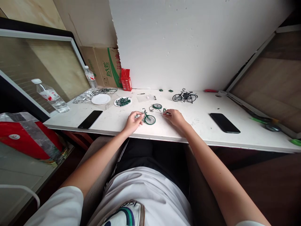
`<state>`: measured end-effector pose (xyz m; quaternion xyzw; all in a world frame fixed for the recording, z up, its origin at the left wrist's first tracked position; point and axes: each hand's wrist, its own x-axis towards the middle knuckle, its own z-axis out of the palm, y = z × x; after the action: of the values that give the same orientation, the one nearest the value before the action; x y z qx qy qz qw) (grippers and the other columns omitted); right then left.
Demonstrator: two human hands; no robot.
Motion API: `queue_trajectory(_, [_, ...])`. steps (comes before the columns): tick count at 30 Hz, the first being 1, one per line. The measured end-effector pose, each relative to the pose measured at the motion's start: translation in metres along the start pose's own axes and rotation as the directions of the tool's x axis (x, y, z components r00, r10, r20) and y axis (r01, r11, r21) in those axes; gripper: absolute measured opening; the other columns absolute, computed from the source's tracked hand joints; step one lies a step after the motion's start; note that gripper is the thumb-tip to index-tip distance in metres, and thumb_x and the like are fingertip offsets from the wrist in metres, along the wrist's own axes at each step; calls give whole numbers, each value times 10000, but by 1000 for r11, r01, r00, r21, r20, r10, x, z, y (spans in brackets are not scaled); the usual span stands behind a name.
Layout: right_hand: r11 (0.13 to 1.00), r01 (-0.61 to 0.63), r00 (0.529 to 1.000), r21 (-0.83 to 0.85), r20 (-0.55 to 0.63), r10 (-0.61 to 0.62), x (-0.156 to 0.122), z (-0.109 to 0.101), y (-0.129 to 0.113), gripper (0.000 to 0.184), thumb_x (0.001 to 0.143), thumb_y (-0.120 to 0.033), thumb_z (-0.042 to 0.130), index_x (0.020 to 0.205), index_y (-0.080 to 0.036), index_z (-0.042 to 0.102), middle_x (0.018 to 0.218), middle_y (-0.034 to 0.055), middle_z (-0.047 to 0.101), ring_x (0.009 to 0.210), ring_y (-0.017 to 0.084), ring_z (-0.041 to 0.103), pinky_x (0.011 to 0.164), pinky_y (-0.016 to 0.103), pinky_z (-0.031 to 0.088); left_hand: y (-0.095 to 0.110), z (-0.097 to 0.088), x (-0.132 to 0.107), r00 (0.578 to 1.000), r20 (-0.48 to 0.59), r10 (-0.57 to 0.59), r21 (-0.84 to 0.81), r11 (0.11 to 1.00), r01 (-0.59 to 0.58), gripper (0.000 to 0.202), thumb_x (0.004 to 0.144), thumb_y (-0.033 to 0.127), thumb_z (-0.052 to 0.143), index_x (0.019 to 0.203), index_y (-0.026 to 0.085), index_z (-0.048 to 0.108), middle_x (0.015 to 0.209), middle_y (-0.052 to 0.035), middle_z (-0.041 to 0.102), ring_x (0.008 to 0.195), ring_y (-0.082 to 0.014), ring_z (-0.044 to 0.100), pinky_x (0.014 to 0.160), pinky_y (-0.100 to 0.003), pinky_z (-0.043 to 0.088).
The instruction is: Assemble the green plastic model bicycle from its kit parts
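Note:
My left hand [133,121] is closed round the rear of a small green model bicycle [150,119], which stands with its front wheel and handlebar showing. My fingers hide most of its frame. To the right, my right hand [174,116] is low over the table with its fingertips pinched. A small green piece [164,110] shows right at those fingertips, but I cannot tell whether it is held. Between the hands and slightly further back lies a loose green wheel [157,106], with a thin dark ring-shaped part [151,108] beside it.
A finished black model bicycle [185,96] stands at the back right. Green parts fill a white plate [123,104], near another white plate [101,99]. Phones lie left [90,119] and right [224,122]. Bottles [51,95], a red box [126,80] and a carton [103,67] stand back left.

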<state>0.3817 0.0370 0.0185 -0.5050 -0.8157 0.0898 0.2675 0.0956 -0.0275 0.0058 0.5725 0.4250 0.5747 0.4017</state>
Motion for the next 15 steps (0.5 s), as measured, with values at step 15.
queue_trajectory(15, [968, 97, 995, -230, 55, -87, -4, 2, -12, 214, 1061, -251, 556, 1085, -199, 762, 1137, 131, 765, 1013, 266, 702, 813, 312, 483, 2, 0, -1, 998, 25, -63, -25, 998, 63, 476, 829, 566, 822, 993, 145, 674, 1055, -111, 761, 639, -151, 751, 544, -221, 484])
